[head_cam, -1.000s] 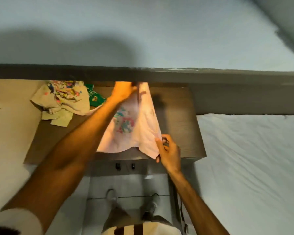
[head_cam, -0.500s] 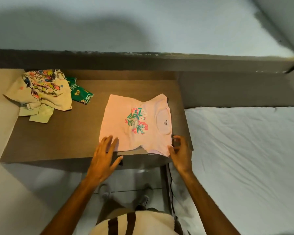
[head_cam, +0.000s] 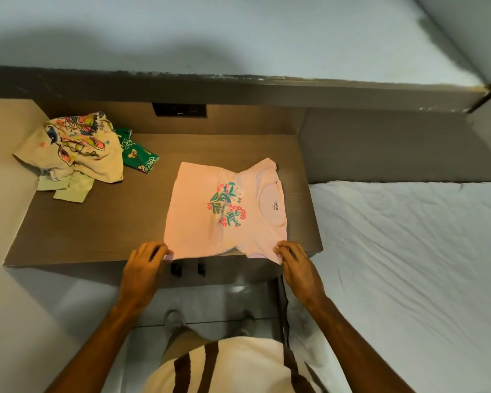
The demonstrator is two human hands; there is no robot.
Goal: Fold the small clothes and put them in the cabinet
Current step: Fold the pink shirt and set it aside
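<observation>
Shirt: pink shirt lies flat, unfolded, on the cabinet top, collar to the right.
Hands: my left hand pinches its near hem corner; my right hand pinches the near sleeve.
Left: crumpled pile far left, unfolded; nothing stored yet.

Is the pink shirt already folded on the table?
No, the pink shirt lies spread flat, print up, on the table, with both hands holding its near edge.
</observation>
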